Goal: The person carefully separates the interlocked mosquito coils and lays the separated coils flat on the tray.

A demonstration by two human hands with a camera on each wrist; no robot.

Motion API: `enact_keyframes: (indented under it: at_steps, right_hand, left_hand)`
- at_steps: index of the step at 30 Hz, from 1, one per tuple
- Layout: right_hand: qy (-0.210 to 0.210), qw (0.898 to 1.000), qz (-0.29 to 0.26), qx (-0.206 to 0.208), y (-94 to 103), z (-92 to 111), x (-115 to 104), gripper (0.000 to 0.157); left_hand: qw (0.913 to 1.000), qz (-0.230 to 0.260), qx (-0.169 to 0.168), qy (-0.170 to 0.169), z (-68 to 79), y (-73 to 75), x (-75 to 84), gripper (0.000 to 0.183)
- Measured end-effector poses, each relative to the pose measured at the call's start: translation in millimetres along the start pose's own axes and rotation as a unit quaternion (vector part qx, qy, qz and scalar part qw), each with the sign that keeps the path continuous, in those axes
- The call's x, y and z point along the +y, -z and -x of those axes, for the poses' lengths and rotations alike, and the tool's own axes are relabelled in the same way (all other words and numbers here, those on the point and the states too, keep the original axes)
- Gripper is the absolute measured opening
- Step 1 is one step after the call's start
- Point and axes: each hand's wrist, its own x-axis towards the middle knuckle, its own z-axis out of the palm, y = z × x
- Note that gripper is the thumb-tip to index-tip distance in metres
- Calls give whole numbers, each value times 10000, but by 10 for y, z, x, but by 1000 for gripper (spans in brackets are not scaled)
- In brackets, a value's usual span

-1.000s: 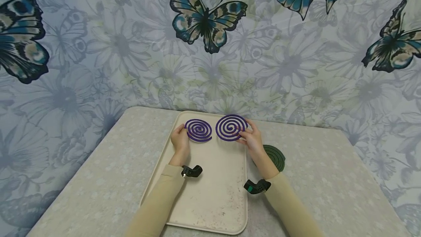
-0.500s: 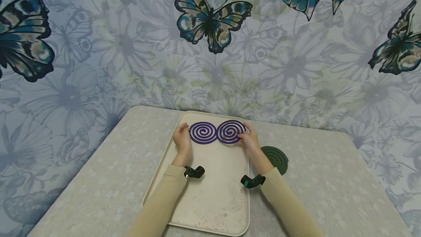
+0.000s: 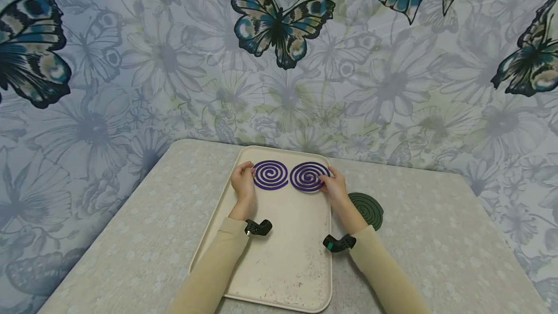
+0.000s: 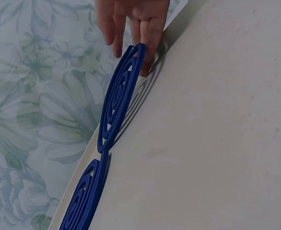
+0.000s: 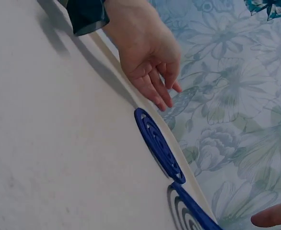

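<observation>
Two purple spiral mosquito coils are side by side near the far end of a cream tray. The left coil lies on the tray. Beside its outer edge is my left hand, fingers loose; in the right wrist view the left hand shows a small gap to that coil. My right hand pinches the edge of the right coil, thumb on top. In the left wrist view this coil tilts up toward the right hand, its shadow on the tray.
A green mosquito coil lies on the table, right of the tray, partly behind the right forearm. Small dark crumbs dot the tray's near end. A butterfly-patterned wall stands right behind the table.
Both hands held the coils above the tray a second ago. They came down side by side, the left hand let go of its coil, and the right coil shifted slightly right, away from the left one.
</observation>
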Motion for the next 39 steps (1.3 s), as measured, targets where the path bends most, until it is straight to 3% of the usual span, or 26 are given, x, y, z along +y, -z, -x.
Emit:
enact_keyframes:
  at_steps: [9,15,22,28,32,39]
  right_hand:
    - [-102,9977,627,-219,80,196,-196,70]
    - [-102,9974,564,-447,205,247,-263,70]
    - [-47,9980,465,-433,312,239,-240,68]
    - [17,9981,542,-296,466,244,-197,67]
    - [141,9984,537,-133,620,267,-146,65]
    - [249,9983,521,48,940,375,-74,61]
  left_hand:
    - [10000,16,10,20,8,-12,-5,21]
    - [9999,170,-13,18,23,-30,-3,19]
    - [9981,299,-530,-71,117,-69,-6,20]
    - [9919,241,-1241,-157,347,-166,-48,19]
    - [9866,287,-1608,53,559,-271,-88,21]
    - [9680,-54,-2495,263,997,-489,-183,24]
